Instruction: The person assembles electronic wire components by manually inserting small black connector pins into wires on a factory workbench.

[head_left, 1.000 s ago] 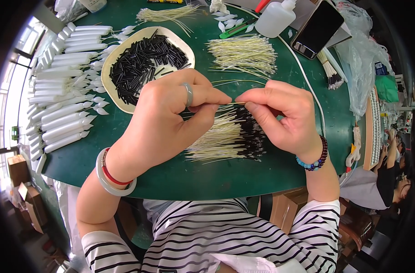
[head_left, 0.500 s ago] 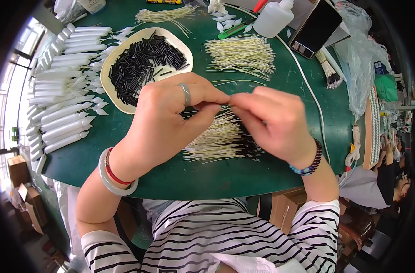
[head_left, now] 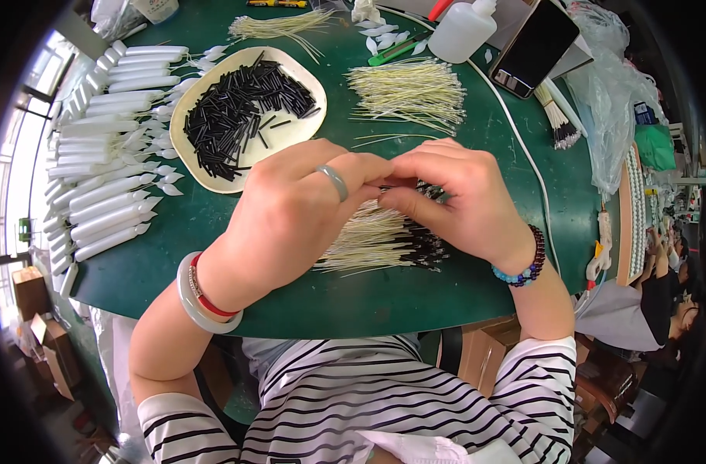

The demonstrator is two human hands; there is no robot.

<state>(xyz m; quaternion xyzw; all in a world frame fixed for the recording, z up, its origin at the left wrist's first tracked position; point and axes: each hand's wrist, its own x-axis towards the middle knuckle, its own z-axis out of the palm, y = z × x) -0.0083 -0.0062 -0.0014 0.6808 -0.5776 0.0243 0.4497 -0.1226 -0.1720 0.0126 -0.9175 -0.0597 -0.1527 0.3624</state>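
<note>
Over the middle of the green table my left hand (head_left: 291,209) and my right hand (head_left: 465,193) meet fingertip to fingertip. Both are closed in a pinch, and whatever lies between the fingers is too small and hidden to make out. Just below the fingers is a bundle of thin pale-yellow wires (head_left: 361,243) with dark right-hand ends (head_left: 422,246), partly covered by my hands. A cream dish (head_left: 310,131) of short black tubes (head_left: 218,116) stands beyond my left hand. Farther off, past my fingers, lies another pile of pale wires (head_left: 407,85).
White candle-shaped pieces (head_left: 109,205) line the table's left side. At the back are a white squeeze bottle (head_left: 463,32), a green cutter (head_left: 395,52), more loose wires (head_left: 279,25) and a phone (head_left: 537,48). A white cable (head_left: 527,147) runs down the right, near a dark-tipped wire bundle (head_left: 555,120).
My left hand has turned and come slightly nearer, its fingers now more overlapped with the right. My right fingertips have also shifted slightly nearer, and both hands stay pinched.
</note>
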